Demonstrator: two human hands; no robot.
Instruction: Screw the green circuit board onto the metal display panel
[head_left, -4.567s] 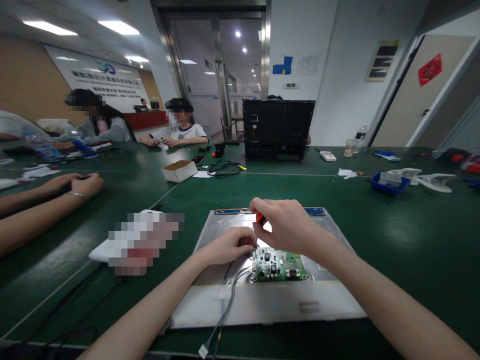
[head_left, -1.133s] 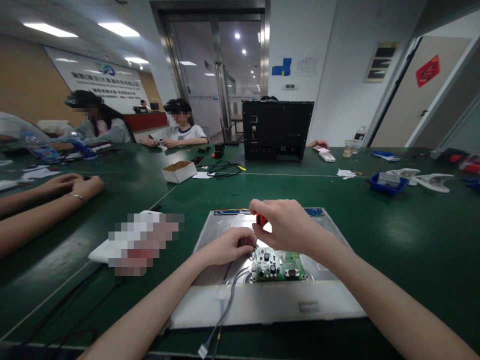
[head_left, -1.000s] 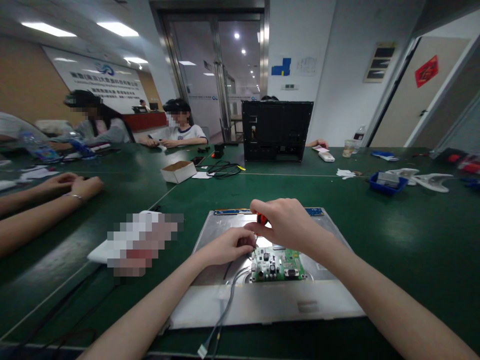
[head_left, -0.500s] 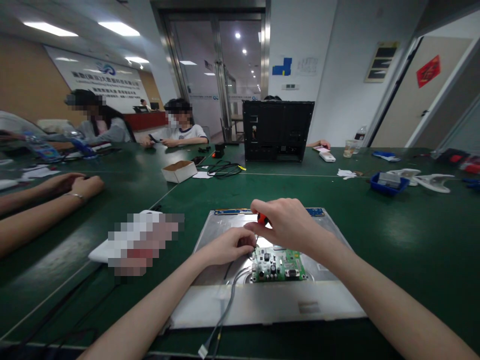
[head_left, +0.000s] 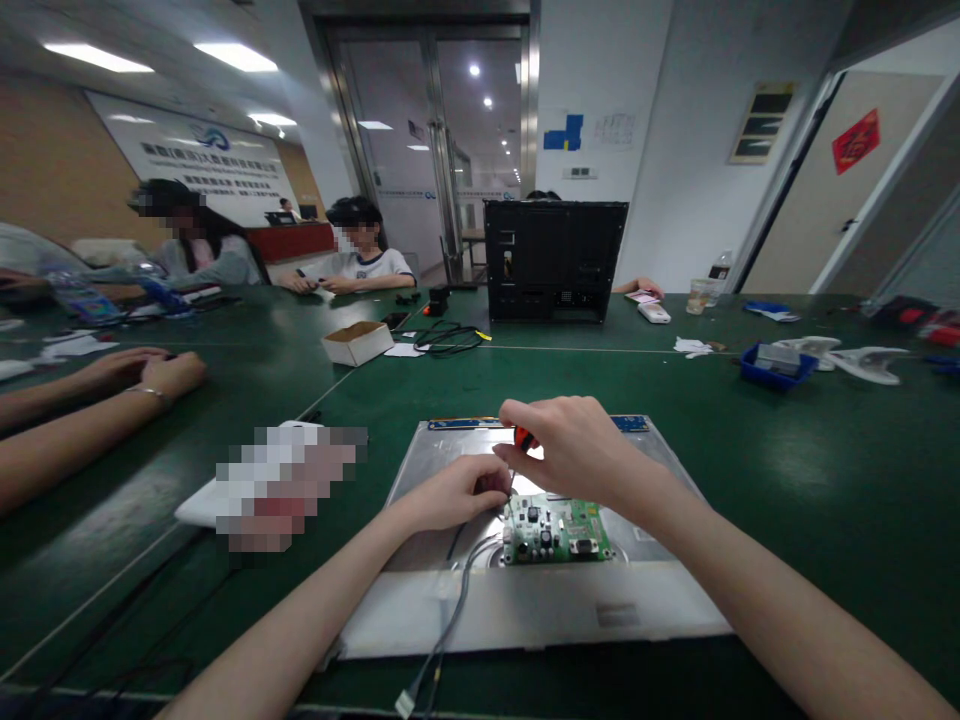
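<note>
A metal panel (head_left: 645, 540) lies flat on the green table, with a green circuit board (head_left: 555, 530) on it. My right hand (head_left: 570, 445) is closed round an orange and black screwdriver (head_left: 523, 437), whose thin shaft points down at the board's upper left corner. Beside that corner, my left hand (head_left: 457, 490) has its thumb and fingers pinched together near the shaft's lower end; what they hold, if anything, is too small to tell. Grey cables (head_left: 463, 600) run from the board's left side over the panel's front edge to a white connector (head_left: 405, 703).
A pixelated white object (head_left: 277, 480) lies left of the panel, near another person's hands (head_left: 169, 375). Farther back are an open box (head_left: 356, 343), black cables (head_left: 450, 340) and a black monitor (head_left: 556, 262). A blue tray (head_left: 778, 367) sits at the right. Other people sit across the table.
The screwdriver handle has turned slightly in my right hand. Both my hands stay in nearly the same place. Across the table, a person's hands have shifted a little.
</note>
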